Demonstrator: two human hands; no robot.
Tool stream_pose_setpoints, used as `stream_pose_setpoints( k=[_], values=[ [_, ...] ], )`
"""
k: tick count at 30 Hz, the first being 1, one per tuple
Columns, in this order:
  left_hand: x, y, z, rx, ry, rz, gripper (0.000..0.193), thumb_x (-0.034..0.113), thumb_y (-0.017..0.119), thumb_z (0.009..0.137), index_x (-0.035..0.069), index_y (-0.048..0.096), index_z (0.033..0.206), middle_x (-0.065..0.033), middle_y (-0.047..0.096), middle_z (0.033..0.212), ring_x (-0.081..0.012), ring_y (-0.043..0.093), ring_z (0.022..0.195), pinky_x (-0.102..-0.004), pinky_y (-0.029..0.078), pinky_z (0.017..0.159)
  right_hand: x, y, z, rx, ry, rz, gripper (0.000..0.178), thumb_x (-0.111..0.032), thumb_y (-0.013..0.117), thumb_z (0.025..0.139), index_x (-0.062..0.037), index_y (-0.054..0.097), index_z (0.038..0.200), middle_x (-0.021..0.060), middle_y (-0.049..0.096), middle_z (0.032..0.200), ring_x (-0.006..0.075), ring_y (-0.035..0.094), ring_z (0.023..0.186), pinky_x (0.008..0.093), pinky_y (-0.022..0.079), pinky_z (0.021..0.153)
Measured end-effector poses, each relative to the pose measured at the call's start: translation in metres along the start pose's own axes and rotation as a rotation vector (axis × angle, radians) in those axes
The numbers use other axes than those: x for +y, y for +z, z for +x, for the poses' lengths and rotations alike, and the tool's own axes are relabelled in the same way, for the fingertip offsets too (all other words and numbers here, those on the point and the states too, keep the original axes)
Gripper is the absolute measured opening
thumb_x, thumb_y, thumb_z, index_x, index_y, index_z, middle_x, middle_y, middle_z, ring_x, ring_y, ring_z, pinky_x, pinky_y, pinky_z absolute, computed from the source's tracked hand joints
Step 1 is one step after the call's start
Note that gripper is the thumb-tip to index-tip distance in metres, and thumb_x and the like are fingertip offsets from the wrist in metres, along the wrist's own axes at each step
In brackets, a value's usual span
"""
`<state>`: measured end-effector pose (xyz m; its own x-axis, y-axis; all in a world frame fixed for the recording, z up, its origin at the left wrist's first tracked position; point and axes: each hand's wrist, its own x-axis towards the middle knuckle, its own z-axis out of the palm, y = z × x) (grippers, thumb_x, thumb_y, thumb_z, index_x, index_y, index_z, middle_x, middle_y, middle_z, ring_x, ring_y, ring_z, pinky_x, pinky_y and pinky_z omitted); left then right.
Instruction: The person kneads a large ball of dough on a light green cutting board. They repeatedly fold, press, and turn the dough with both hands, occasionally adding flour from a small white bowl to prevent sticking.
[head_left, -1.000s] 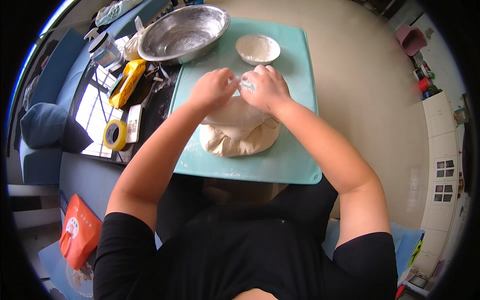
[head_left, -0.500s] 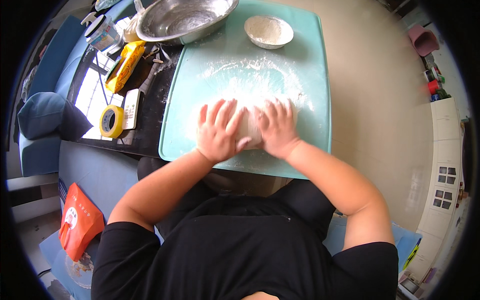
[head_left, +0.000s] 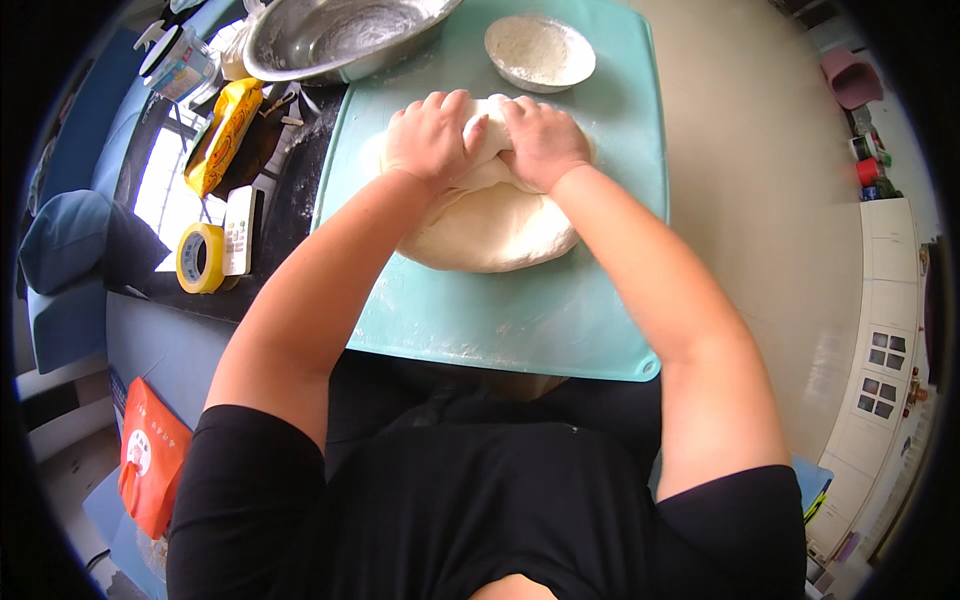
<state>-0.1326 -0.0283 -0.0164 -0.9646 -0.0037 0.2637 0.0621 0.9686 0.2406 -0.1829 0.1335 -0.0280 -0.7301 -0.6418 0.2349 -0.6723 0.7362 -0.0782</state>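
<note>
A large pale lump of dough (head_left: 490, 230) lies on a turquoise board (head_left: 480, 325) in front of me. Its near part is smooth and rounded, while the far part is folded and creased beneath my hands. My left hand (head_left: 430, 140) grips the far left of the dough, fingers curled over its far edge. Close beside it, my right hand (head_left: 543, 145) holds the far right part in the same way, the fingertips partly hidden in the dough. Both arms are stretched forward over the board.
Beyond the dough stand a small bowl (head_left: 540, 82) of white flour and a wide metal basin (head_left: 278, 48). On the black table to the left are yellow tape (head_left: 188, 262), a white remote control (head_left: 238, 230), a yellow packet (head_left: 222, 140) and a pump bottle (head_left: 180, 70).
Both hands have moved away from me, from lying spread on the dough to gripping its far edge. More of the dough's near side now shows.
</note>
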Motion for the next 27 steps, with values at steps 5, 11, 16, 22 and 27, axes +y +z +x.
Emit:
stream_pose_setpoints(
  k=[5,11,16,22,27],
  values=[
    [0.001,0.016,0.011,0.01,-0.002,-0.005,0.042,0.045,0.045,0.091,0.01,0.057,0.11,-0.0138,0.063,0.107,-0.0351,0.059,0.096,-0.0445,0.046,0.083,0.001,0.003,-0.009,0.012,0.167,-0.088,0.055,-0.029,0.067,0.075,-0.0135,0.045,0.123,0.0101,0.057,0.106,0.0305,0.059,0.098,0.0448,0.047,0.084],
    [0.023,-0.079,-0.035,-0.246,0.0,-0.051,0.044,0.043,0.047,0.09,0.009,0.059,0.114,-0.0152,0.062,0.11,-0.0315,0.057,0.103,-0.0418,0.042,0.093,-0.035,-0.073,-0.064,-0.06,0.002,0.247,0.055,-0.044,0.058,0.077,-0.0121,0.05,0.122,0.0146,0.05,0.119,0.0337,0.044,0.115,0.0455,0.036,0.094],
    [0.051,-0.054,-0.105,-0.085,0.106,-0.119,0.038,0.029,0.053,0.085,0.008,0.058,0.116,-0.0128,0.054,0.125,-0.0305,0.051,0.115,-0.041,0.039,0.096,-0.058,-0.043,-0.11,0.173,-0.038,0.115,0.051,-0.048,0.048,0.083,-0.0096,0.054,0.115,0.0125,0.052,0.118,0.0319,0.047,0.112,0.047,0.031,0.098],
    [0.047,-0.028,-0.165,0.243,0.339,0.103,0.067,0.052,0.056,0.078,0.01,0.049,0.129,-0.0138,0.051,0.128,-0.0331,0.046,0.119,-0.0506,0.031,0.099,-0.06,-0.031,-0.156,0.358,-0.269,0.104,0.069,-0.053,0.054,0.076,-0.0137,0.043,0.131,0.0151,0.042,0.125,0.0374,0.041,0.116,0.0582,0.026,0.099],
    [0.034,-0.016,-0.115,0.254,0.358,0.067,0.064,0.054,0.051,0.079,0.008,0.052,0.125,-0.0142,0.054,0.123,-0.0328,0.05,0.112,-0.0482,0.034,0.096,-0.036,-0.014,-0.126,0.283,-0.178,-0.029,0.065,-0.048,0.058,0.074,-0.0114,0.047,0.127,0.0155,0.048,0.118,0.0354,0.045,0.112,0.052,0.031,0.096]
  ],
)
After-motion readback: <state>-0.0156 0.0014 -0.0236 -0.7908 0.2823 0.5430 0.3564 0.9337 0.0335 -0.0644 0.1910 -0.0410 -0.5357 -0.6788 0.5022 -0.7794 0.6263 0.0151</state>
